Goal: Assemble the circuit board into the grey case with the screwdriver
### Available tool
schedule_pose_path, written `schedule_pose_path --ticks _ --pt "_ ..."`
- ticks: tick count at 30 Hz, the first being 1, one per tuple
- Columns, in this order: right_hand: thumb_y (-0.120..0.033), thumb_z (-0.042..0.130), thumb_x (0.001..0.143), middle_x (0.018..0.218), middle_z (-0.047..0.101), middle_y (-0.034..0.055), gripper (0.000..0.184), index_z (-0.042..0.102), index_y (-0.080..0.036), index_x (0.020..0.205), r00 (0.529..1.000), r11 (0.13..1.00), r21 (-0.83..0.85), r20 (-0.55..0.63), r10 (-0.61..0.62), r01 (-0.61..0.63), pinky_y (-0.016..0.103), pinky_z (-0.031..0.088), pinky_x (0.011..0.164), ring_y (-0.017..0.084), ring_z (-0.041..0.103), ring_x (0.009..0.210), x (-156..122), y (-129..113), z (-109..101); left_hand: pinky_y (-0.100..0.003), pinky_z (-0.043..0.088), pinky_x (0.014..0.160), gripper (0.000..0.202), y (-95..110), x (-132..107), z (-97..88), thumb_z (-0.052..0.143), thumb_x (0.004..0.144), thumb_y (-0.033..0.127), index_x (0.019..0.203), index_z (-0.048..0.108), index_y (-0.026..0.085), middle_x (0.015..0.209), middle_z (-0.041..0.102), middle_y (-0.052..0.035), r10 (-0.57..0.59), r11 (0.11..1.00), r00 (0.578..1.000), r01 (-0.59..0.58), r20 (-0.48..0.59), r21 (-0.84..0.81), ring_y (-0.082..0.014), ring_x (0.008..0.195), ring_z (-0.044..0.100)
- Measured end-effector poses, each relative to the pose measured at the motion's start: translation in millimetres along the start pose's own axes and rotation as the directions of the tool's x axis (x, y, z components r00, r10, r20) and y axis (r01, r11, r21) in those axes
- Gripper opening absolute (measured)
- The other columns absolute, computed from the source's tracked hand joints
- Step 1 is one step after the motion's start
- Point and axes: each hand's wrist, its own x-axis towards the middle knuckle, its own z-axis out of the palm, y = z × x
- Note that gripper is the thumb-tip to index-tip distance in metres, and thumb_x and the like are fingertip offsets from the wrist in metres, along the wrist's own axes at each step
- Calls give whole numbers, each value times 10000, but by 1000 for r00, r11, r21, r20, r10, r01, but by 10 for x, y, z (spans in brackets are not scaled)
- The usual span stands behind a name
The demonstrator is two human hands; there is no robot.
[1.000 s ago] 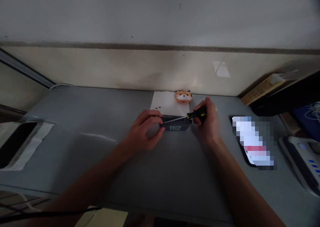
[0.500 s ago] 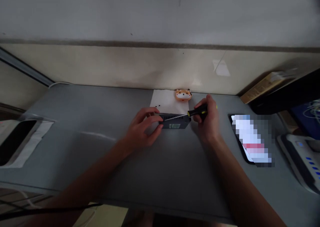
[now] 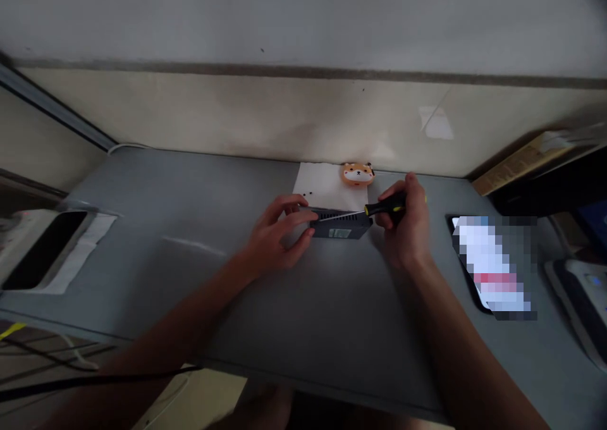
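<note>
A dark grey box (image 3: 353,230) with vent slots and a pale label rests on the grey desk. My left hand (image 3: 284,233) grips its left end, thumb and fingers closed round the corner. In my right hand (image 3: 408,224) is a screwdriver (image 3: 383,206) with a black and yellow handle. Its thin shaft slants left across the vented side, and the tip ends close to my left fingertips. Whether the tip sits in a screw I cannot tell. Behind the box lies a white sheet of paper (image 3: 322,180) with small dark bits, likely screws, on it.
An orange dog-faced case (image 3: 358,174) stands on the paper's right side. To the right lie a lit phone (image 3: 488,265) and a white-and-dark device (image 3: 576,297). At far left a black phone-like slab (image 3: 45,250) rests on white paper. A wall rises behind the desk (image 3: 199,310).
The whole view has shifted, so everything appears a little further right and slightly higher. Both hands keep their hold, and the screwdriver stays across the box.
</note>
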Motion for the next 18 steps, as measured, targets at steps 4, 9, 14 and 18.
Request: schedule_pose_path --ticks 4,9,14,18 --pt "-724 618 857 510 414 -58 548 514 -232 639 1000 1000 10 -1 -3 3 278 206 414 74 333 403 6 -4 7 -338 598 786 196 -12 23 -9 628 928 127 1080 640 251 1148 639 -67 40 999 999 -40 -18 -26 -166 888 652" --pt "-776 568 859 539 441 -56 581 525 -232 660 998 1000 -6 -64 2 -3 271 244 424 80 350 426 26 10 14 -311 590 779 157 -17 50 -10 616 935 122 1031 617 247 1123 640 -52 116 992 993 -116 -7 43 -152 873 650" --pt "-838 582 804 625 555 -33 620 630 -222 765 999 984 -174 -15 -44 41 251 334 504 100 458 540 16 80 29 -337 592 864 145 -16 50 -7 605 964 132 1063 580 235 1174 692 -85 147 985 986 -153 80 79 -185 981 701" --pt "-801 602 824 664 604 -27 584 672 -222 858 986 962 -254 150 -65 103 254 373 559 111 486 582 -9 121 45 -336 591 842 138 -20 47 -39 577 961 132 1043 574 242 1094 701 -68 127 988 988 -134 85 82 -181 929 703"
